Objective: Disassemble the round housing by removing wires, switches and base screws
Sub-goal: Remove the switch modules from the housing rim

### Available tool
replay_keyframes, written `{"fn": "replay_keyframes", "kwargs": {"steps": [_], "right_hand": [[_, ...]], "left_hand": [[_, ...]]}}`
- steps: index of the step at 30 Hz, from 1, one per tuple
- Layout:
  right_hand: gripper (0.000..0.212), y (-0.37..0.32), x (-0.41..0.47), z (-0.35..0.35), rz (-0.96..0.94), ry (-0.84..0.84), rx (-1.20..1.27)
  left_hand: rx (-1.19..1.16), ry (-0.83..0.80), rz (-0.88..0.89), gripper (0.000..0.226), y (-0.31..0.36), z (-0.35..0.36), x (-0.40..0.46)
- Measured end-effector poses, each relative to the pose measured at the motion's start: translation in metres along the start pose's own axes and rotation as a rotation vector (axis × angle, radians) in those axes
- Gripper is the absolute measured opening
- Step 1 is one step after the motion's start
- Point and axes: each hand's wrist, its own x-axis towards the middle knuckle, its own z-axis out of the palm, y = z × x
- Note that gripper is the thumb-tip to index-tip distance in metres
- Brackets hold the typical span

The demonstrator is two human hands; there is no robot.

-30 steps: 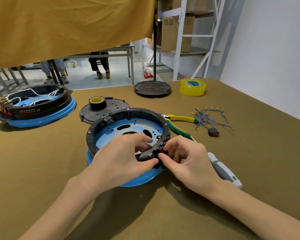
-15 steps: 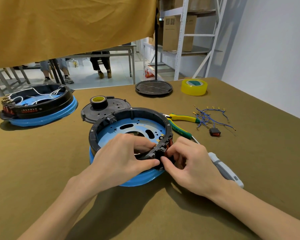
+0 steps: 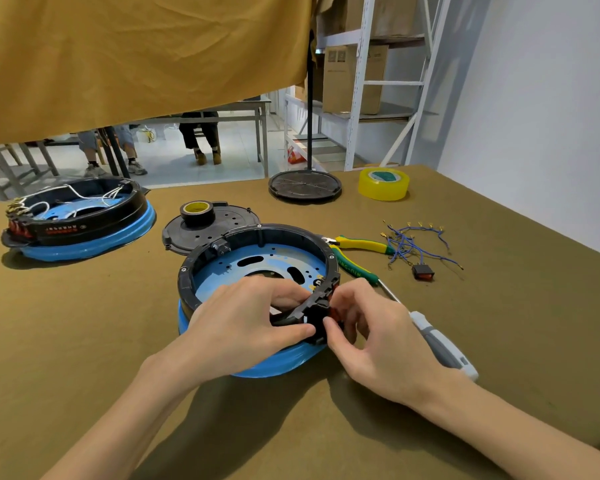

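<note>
The round housing (image 3: 257,237), a black ring on a blue base, sits in the middle of the table. My left hand (image 3: 246,323) grips its near rim, fingers inside and thumb outside. My right hand (image 3: 378,337) pinches a black-and-red switch (image 3: 321,320) set in the rim's near right side. To the right lie a removed red switch (image 3: 422,273) and a bundle of blue wires (image 3: 413,242).
A second housing (image 3: 80,220) with white wires stands at the left. A black lid (image 3: 208,230) with a tape roll lies behind. Green-yellow pliers (image 3: 357,245), a screwdriver (image 3: 440,344), yellow tape (image 3: 383,183) and a black disc (image 3: 305,185) lie right and back.
The view has shifted slightly. My right hand's fingers have worked along the switch at the rim, and more of its red body shows. My left hand keeps its grip.
</note>
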Motion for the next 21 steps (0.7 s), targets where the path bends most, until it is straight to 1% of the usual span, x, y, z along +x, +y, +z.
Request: {"fn": "replay_keyframes", "kwargs": {"steps": [2,4,5,6,9,11,13,15,17,19,21], "right_hand": [[0.027,-0.007,0.004,-0.007,-0.021,0.127,0.080],[0.021,-0.004,0.015,-0.020,0.001,0.278,0.060],[0.019,0.004,0.021,-0.028,0.046,0.311,0.020],[0.018,0.014,0.028,-0.036,0.110,0.307,-0.031],[0.014,0.051,0.034,-0.060,0.272,0.202,-0.282],[0.011,0.070,0.030,-0.071,0.287,0.122,-0.496],[0.013,0.083,0.022,-0.079,0.299,0.029,-0.602],[0.022,0.090,0.013,-0.083,0.328,-0.073,-0.608],[0.035,0.094,0.004,-0.085,0.371,-0.145,-0.533],[0.042,0.096,0.001,-0.088,0.434,-0.169,-0.430],[0.041,0.098,0.001,-0.088,0.467,-0.169,-0.375]], "left_hand": [[0.044,0.056,0.016,0.041,0.000,0.001,-0.002],[0.108,0.118,0.034,0.049,0.001,0.002,-0.004],[0.135,0.133,0.052,0.053,0.001,0.003,-0.005],[0.158,0.137,0.072,0.056,0.002,0.003,-0.005],[0.211,0.121,0.113,0.057,0.003,0.002,-0.004],[0.232,0.123,0.119,0.056,0.002,0.003,-0.005],[0.235,0.121,0.114,0.056,0.003,0.004,-0.005],[0.233,0.122,0.109,0.055,0.004,0.004,-0.005],[0.235,0.127,0.100,0.055,0.003,0.004,-0.005],[0.241,0.129,0.094,0.057,0.002,0.004,-0.005],[0.241,0.129,0.086,0.059,0.001,0.005,-0.006]]}}
